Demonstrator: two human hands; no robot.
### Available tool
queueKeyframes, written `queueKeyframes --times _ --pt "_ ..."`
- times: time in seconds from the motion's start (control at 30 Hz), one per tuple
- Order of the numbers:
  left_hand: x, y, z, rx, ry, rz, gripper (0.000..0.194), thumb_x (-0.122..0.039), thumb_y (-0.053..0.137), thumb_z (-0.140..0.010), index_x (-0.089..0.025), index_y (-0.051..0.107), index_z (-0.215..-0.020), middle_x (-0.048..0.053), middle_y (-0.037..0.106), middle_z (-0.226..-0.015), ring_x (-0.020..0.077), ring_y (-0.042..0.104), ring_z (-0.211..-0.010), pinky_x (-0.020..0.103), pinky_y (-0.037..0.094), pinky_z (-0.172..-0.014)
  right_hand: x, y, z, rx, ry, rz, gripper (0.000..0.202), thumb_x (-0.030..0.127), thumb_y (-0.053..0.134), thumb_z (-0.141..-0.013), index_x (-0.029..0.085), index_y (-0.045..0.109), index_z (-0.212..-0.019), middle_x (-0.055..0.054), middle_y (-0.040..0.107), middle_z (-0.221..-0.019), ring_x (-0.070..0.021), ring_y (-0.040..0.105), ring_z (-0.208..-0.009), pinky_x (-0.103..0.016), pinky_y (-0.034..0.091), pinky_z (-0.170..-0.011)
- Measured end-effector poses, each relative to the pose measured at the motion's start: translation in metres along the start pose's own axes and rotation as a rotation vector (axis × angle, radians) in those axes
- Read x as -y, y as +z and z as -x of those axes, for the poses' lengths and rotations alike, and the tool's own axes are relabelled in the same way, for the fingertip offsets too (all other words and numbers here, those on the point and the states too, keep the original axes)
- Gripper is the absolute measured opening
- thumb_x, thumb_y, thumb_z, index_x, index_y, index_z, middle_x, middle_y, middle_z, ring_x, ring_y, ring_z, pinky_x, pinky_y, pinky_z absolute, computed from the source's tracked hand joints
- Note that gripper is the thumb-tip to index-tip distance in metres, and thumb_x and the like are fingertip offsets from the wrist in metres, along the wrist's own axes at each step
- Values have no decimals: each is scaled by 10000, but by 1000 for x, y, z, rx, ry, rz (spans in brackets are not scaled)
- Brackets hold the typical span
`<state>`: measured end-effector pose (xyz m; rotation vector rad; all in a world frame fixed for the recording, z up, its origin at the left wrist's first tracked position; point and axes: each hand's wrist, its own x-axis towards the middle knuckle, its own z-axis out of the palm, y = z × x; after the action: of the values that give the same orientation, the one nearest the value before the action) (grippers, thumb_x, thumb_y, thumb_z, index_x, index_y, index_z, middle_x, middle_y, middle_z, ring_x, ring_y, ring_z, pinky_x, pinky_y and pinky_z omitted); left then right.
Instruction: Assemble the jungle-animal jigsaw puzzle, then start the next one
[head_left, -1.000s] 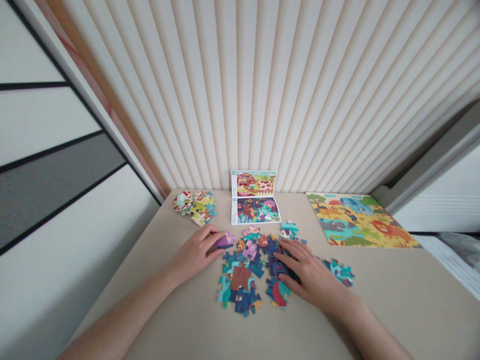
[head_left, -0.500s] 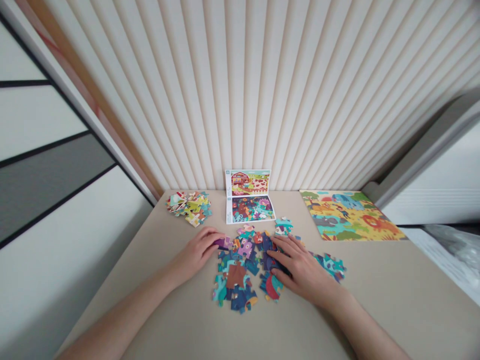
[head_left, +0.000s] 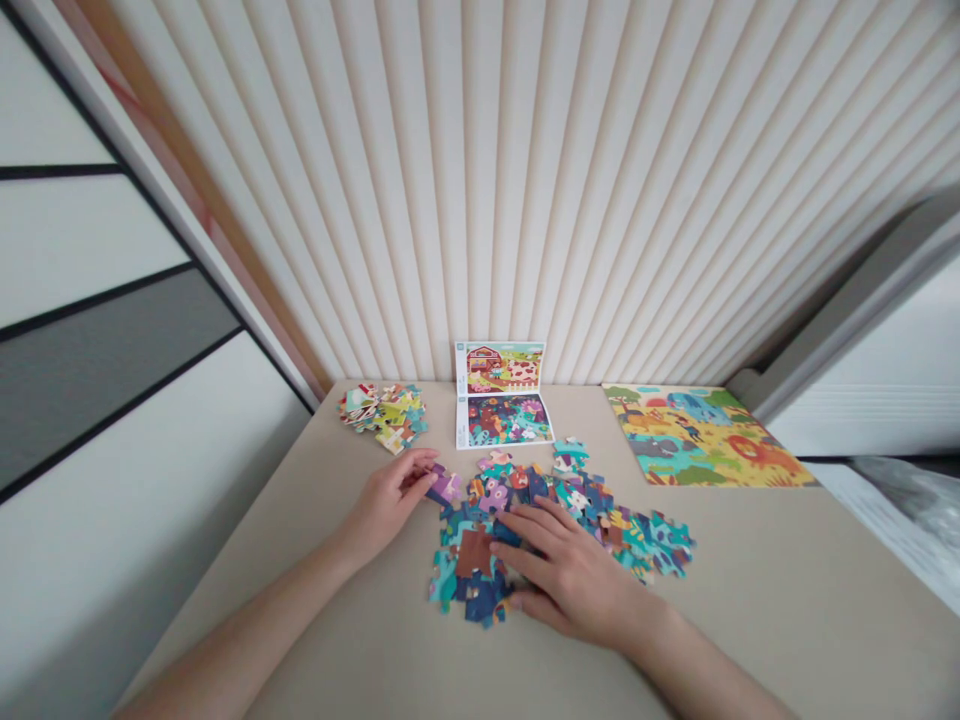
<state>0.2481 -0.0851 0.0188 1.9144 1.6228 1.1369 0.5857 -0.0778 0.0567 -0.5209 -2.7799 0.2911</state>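
Presently, I follow from afar the left hand (head_left: 386,505), whose thumb and fingers pinch the outer edge of one purple piece (head_left: 447,487) just beside the main heap. This heap of mixed puzzle pieces (head_left: 596,500) lies right of the tabletop's left edge, nearer to the far edge than to the near one. The right hand (head_left: 574,570) has its fingers spread and slightly bent over the heap; whether they press a piece, I cannot tell.

As I judge it, a wide sweep by the right hand could shift pieces against the purple one, or flip some over, because they lie loose and partly overlapped. The pinch seems to be only at the border, so a small bump could make the piece slip.

About containers, I see no box or tray around the pieces. A smaller pile (head_left: 382,412) sits directly on the tabletop (head_left: 375,650), near its far-left corner. Beyond the right edge there is some transparent plastic (head_left: 911,490); I cannot tell if it is a bag, or what it contains.
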Motion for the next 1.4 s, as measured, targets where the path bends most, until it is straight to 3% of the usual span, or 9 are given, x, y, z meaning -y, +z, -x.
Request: queueKeyframes --times 0.23,0.5,0.77,0.97,1.17,1.4 --pt "-4 -2 0 6 15 -38 214 -402 604 -1038 -230 729 -1066 20 787 -982 176 741 -840 277 580 -785 5 6 -3 59 -31 -21 479 507 558 -1066 301 571 -1498 -85 593 -1548 -266 483 -1493 -540 290 -1301" --pt "-4 -7 -2 43 151 -120 211 -338 546 -1071 -241 733 -1070 27 774 -1040 186 731 -969 312 568 -915 6 0 0 40 -20 -21 377 424 569 -1065 280 624 -1409 -87 647 -1471 -253 529 -1446 -515 291 -1306" --pt "3 -8 -9 42 251 -211 262 -270 462 -1100 -235 716 -1153 52 720 -1178 186 696 -1119 336 559 -1030 3 -13 2 6 3 -30 183 343 585 -1052 280 708 -1172 -51 731 -1256 -232 641 -1279 -495 365 -1267" --pt "3 -7 -15 36 282 -314 267 -245 459 -1097 -219 703 -1201 91 656 -1296 226 638 -1236 412 510 -1120 -4 -9 2 -88 50 38 203 297 564 -1068 265 722 -1193 -71 741 -1247 -258 646 -1269 -494 472 -1171" --pt "-15 -20 -1 98 310 -417 228 -258 524 -1077 -240 728 -1178 73 703 -1128 238 666 -1067 437 542 -1012 -5 -8 2 -118 71 55 216 239 564 -1057 257 727 -1197 -77 738 -1269 -263 647 -1261 -480 518 -1124" --pt "-13 -11 4 150 347 -450 243 -271 539 -1075 -240 742 -1204 89 725 -1165 255 678 -1128 456 541 -1035 -8 -8 -29 -129 147 82 315 242 558 -1051 267 687 -1337 -107 698 -1369 -273 649 -1280 -485 531 -1107"
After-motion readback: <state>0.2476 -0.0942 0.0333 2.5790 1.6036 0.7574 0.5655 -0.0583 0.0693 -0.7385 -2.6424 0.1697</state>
